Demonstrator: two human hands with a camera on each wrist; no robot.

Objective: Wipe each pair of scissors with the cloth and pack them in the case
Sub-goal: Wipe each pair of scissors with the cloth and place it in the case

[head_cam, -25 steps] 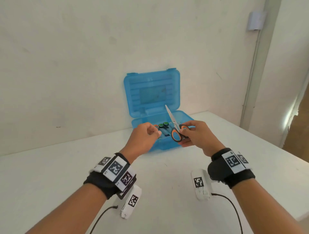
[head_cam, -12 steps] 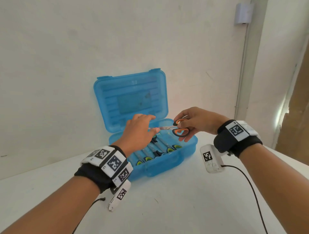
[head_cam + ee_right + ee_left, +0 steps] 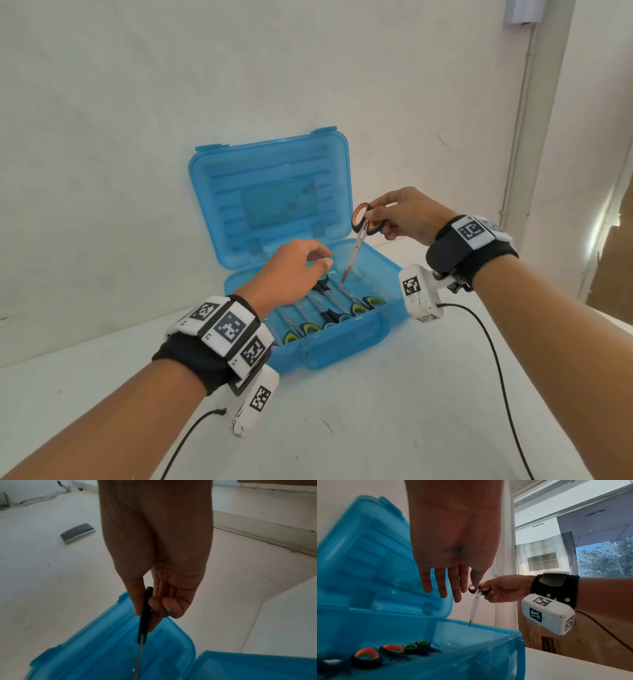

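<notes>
Scissors with orange-lined black handles hang point-down from the right hand, whose thumb and fingers pinch the handle loops while the closed blades angle down toward the open blue case; the tip is level with the case's rim and looks just above the packed pairs, though contact cannot be told. The left hand hovers over the back of the tray with its fingers relaxed and nearly straight, grasping nothing. Inside the tray several pairs already lie side by side, some with green-lined handles and some with orange, seen clearly from the left wrist. The case sits on the white table with its lid propped upright against the wall. No cloth shows in any view, so whether this pair has been wiped cannot be judged. Packing seems far along: this pair is still to be laid down, and no loose scissors show on the table
</notes>
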